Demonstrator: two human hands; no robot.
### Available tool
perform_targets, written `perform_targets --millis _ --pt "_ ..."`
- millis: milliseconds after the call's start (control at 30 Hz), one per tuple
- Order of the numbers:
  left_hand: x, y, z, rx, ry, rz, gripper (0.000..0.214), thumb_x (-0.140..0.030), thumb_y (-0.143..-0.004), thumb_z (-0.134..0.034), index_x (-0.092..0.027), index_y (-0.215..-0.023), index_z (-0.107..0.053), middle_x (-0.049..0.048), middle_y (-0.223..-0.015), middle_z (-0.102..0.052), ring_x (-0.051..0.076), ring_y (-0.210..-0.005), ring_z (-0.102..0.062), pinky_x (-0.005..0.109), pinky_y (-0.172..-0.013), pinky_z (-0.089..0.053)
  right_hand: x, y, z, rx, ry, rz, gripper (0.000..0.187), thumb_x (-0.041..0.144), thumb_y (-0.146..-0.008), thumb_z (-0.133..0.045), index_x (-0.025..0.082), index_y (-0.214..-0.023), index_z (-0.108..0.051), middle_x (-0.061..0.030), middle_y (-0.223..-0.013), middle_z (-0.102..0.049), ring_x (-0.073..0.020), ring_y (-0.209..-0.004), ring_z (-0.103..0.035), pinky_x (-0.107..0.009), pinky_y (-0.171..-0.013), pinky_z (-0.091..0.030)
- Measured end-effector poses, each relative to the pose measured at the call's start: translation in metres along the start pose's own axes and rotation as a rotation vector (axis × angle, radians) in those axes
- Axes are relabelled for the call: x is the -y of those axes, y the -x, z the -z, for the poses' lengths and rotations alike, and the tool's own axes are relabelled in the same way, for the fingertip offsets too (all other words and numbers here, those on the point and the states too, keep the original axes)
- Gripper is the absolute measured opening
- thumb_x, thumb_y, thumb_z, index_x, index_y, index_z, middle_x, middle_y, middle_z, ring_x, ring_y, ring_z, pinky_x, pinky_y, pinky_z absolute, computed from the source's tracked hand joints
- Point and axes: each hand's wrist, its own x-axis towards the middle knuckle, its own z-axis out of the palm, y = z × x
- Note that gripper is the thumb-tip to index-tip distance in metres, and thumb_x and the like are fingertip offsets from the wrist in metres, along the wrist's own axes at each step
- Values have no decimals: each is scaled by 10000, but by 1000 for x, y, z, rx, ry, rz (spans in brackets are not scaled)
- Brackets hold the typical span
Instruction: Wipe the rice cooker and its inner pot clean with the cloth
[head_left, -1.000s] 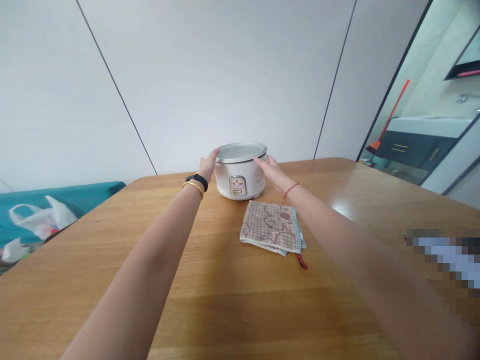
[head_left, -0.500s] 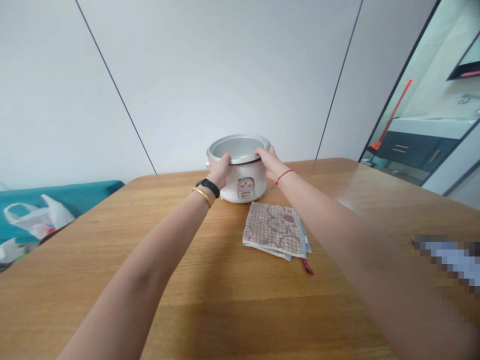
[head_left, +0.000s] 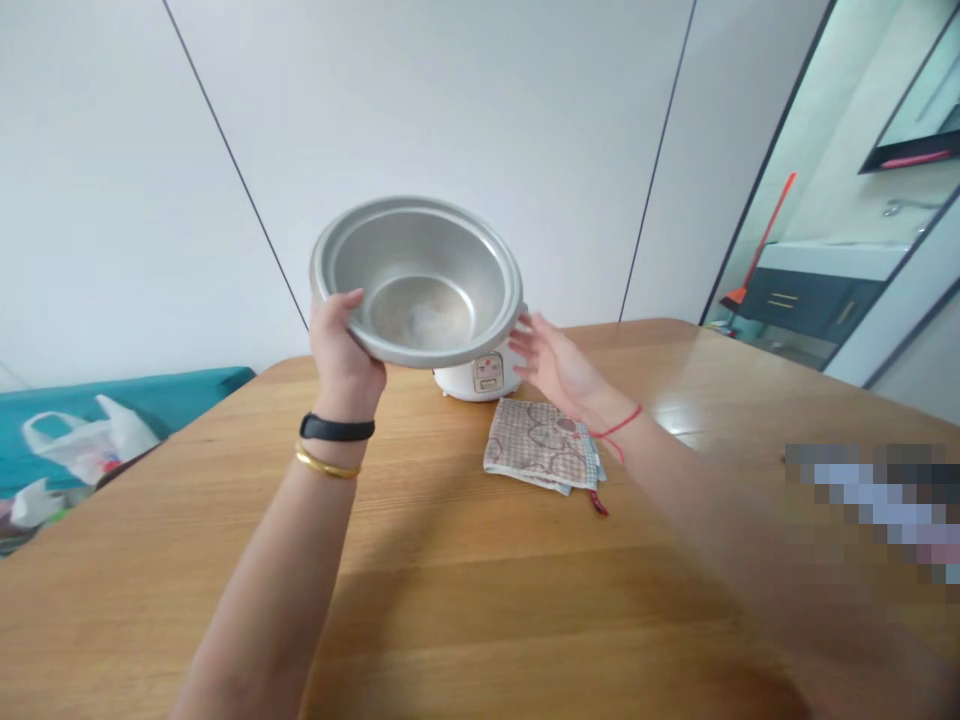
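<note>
My left hand [head_left: 341, 345] grips the rim of a metal inner pot [head_left: 417, 280], which is raised off the table and tilted so its bare inside faces me. Behind and below it stands the white rice cooker body [head_left: 480, 378], mostly hidden by the pot. My right hand [head_left: 551, 360] hovers just right of the pot with fingers spread, holding nothing, close to the cooker. A folded patterned cloth [head_left: 541, 445] lies on the wooden table [head_left: 450, 580] in front of the cooker, under my right wrist.
A teal surface with white plastic bags [head_left: 82, 445] sits at the left beyond the table edge. A doorway at the right shows a dark cabinet and an orange-handled broom [head_left: 754, 250]. A blurred-out patch [head_left: 870, 500] lies on the table's right side.
The inner pot came up out of the cooker body and moved left and toward me, tilted. My right hand let go of the rim and opened; my left hand keeps its hold.
</note>
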Motion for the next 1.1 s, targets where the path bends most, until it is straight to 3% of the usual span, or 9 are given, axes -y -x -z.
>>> perform_targets --millis 67,200,300,400,533,667,800,967,1100 --pt "1 10 21 -22 95 -31 458 -404 -802 -567 -253 -1230 -628 29 -1207 -695 311 -1277 -610 471 -1080 -529 -33 27 -2 85 153 -146 729 729 -975 -384 272 -1532 -496 -145 -1491 -584 -334 -1370 -523 -537 -1084 -450" --pt "15 13 44 -37 249 -106 494 -377 -720 -703 -259 -1195 -643 50 -1194 -702 332 -1227 -627 490 -1060 -542 -89 61 -5 154 915 -305 1000 845 -740 -643 282 -1554 -499 -145 -1679 -352 -471 -1543 -244 -719 -1180 -203" --pt "23 9 50 -19 334 -59 492 -325 -681 -724 -235 -1161 -664 58 -1155 -720 321 -1154 -659 462 -1018 -562 -102 67 -7 133 1123 -274 671 695 -887 -564 283 -1411 -636 -136 -1574 -510 -413 -1460 -421 -633 -1135 -326" --pt "26 9 53 3 337 -8 462 -289 -660 -703 -213 -1116 -686 55 -1088 -733 302 -1068 -682 430 -959 -577 -97 64 -5 28 1182 -253 379 436 -952 -511 207 -1153 -736 -157 -1240 -726 -334 -1165 -660 -448 -954 -472" --pt "26 14 53 57 281 -9 411 -246 -622 -684 -199 -1029 -712 29 -956 -725 254 -957 -681 379 -889 -577 -71 59 16 -292 924 -296 407 444 -978 -442 176 -1066 -736 -139 -983 -768 -283 -890 -709 -347 -738 -478" --pt "28 20 48 159 197 -24 350 -227 -593 -696 -193 -939 -738 6 -877 -717 234 -901 -672 355 -853 -572 -18 53 25 -596 743 135 433 499 -948 -509 195 -1156 -736 -113 -1055 -771 -284 -944 -695 -360 -768 -495" --pt "26 31 40 285 135 -64 402 -251 -614 -726 -211 -1012 -760 20 -1007 -760 306 -1116 -661 409 -1002 -544 19 43 -6 -546 943 530 375 388 -938 -555 227 -1218 -745 -102 -1301 -718 -289 -1203 -617 -434 -1012 -447" --pt "11 52 32 467 87 -103 538 -326 -662 -765 -225 -1190 -748 49 -1246 -746 377 -1309 -589 499 -1141 -467 8 37 -49 -409 1220 533 456 305 -1002 -500 321 -1441 -621 -86 -1523 -579 -352 -1452 -416 -683 -1174 -160" --pt "3 65 23 589 4 -207 650 -333 -674 -755 -259 -1318 -711 35 -1447 -653 397 -1473 -434 546 -1237 -344 -10 44 -61 -173 1222 417 489 383 -1025 -479 216 -1469 -595 -178 -1486 -593 -404 -1438 -431 -788 -1154 92"
